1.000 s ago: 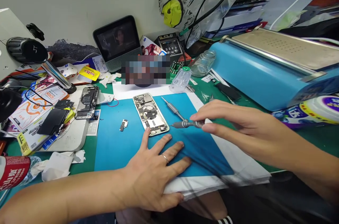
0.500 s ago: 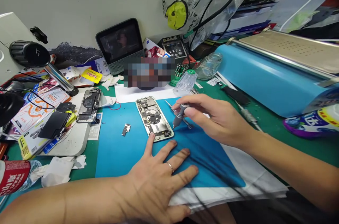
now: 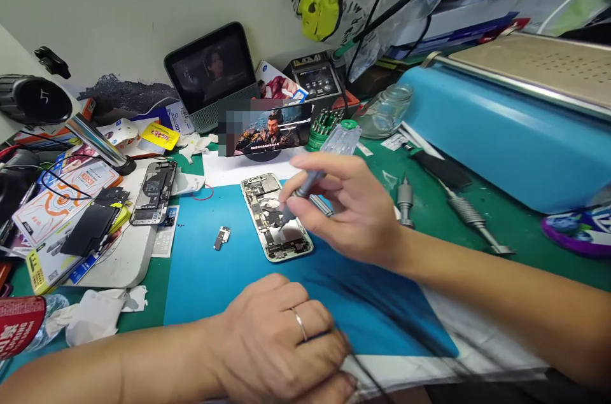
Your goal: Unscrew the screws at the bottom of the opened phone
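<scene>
An opened phone (image 3: 274,216) with bare circuitry lies on a blue mat (image 3: 210,277). My right hand (image 3: 353,207) is closed on a grey screwdriver (image 3: 300,191), whose tip points down onto the phone's middle. My left hand (image 3: 286,343) rests at the mat's near edge, fingers curled under, a ring on one finger; I cannot see anything in it. A small loose part (image 3: 220,237) lies on the mat to the left of the phone.
A second opened phone (image 3: 153,191) and black parts lie on a white pad at left. A small screen (image 3: 210,73), screwdriver bits (image 3: 322,124) and a glass jar (image 3: 384,111) stand behind. A blue machine (image 3: 501,130) fills the right. Loose tools (image 3: 470,213) lie on the green mat.
My right hand picked the screwdriver up from the mat and brought its tip onto the phone. My left hand drew back from the phone and curled its fingers.
</scene>
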Available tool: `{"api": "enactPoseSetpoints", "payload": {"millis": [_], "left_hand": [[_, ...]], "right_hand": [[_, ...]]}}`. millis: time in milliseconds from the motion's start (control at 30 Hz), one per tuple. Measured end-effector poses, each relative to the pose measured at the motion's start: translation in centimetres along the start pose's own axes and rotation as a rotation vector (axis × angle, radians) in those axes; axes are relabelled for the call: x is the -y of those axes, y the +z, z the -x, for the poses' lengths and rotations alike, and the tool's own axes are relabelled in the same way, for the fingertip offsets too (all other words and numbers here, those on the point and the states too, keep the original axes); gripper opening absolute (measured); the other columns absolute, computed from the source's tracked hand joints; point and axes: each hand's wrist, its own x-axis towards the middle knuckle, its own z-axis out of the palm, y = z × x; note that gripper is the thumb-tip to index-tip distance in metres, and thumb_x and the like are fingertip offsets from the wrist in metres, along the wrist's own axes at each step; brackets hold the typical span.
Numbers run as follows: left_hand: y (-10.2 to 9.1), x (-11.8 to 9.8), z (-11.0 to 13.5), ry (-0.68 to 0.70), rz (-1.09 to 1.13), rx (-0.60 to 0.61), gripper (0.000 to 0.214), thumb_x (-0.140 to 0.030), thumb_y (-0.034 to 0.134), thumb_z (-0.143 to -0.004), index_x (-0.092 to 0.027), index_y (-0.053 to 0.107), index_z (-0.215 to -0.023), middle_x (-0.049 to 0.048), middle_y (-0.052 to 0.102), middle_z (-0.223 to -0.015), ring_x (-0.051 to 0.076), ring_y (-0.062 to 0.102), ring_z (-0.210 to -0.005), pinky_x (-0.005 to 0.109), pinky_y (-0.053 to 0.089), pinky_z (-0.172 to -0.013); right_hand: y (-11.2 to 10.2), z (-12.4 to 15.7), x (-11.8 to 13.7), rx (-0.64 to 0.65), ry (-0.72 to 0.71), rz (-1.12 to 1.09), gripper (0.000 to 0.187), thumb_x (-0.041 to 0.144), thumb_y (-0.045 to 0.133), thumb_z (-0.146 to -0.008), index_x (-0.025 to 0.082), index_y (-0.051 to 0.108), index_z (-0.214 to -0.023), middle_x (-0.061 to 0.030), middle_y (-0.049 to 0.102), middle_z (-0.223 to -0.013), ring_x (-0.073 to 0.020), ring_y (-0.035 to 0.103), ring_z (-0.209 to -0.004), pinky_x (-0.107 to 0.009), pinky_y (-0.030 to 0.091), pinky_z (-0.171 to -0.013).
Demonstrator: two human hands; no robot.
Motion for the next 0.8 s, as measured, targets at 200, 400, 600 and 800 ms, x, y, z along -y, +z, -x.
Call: {"api": "enactPoseSetpoints", "payload": {"millis": [200,400,600,800], "left_hand": [[-2.0,1.9,-1.1,-0.194,-0.115,-0.179,0.016,-0.014,0.050,-0.080,-0.021,0.049,-0.066,-0.0031,0.041,-0.053,0.014,0.038,-0.048,0.033,0.024,-0.050],[-1.2,2.8,-0.1,-0.472,-0.057,-0.203,0.002,-0.020,0.055,-0.087,-0.019,0.053,-0.087,-0.0041,0.046,-0.065,0.011,0.046,-0.056,0.026,0.035,-0.055],[-0.6,3.6,0.5,-0.646,-0.031,-0.153,0.025,-0.023,0.062,-0.082,-0.020,0.048,-0.102,-0.0036,0.049,-0.074,0.012,0.049,-0.063,0.025,0.038,-0.057],[-0.4,3.8,0.5,-0.562,-0.062,-0.087,0.036,-0.032,0.067,-0.080,-0.020,0.050,-0.109,0.0025,0.056,-0.087,0.020,0.054,-0.078,0.032,0.040,-0.067]], "right_hand": [[0.5,2.4,-1.6,-0.030,-0.075,-0.004,0.051,0.011,0.055,-0.090,0.029,0.039,-0.134,-0.0015,0.067,-0.093,-0.0150,0.068,-0.078,-0.033,0.060,-0.072],[0.2,2.7,-0.8,0.036,-0.031,0.050,0.055,0.012,0.054,-0.090,0.038,0.038,-0.136,-0.0031,0.069,-0.102,-0.0191,0.071,-0.090,-0.037,0.063,-0.079],[0.1,3.0,-0.7,0.051,-0.018,-0.009,0.057,0.011,0.056,-0.090,0.034,0.037,-0.138,-0.0030,0.068,-0.096,-0.0165,0.070,-0.083,-0.033,0.064,-0.075],[0.3,3.0,-1.1,0.072,-0.106,-0.001,0.055,0.010,0.057,-0.090,0.026,0.039,-0.140,-0.0054,0.070,-0.102,-0.0149,0.070,-0.092,-0.029,0.063,-0.081]]}}
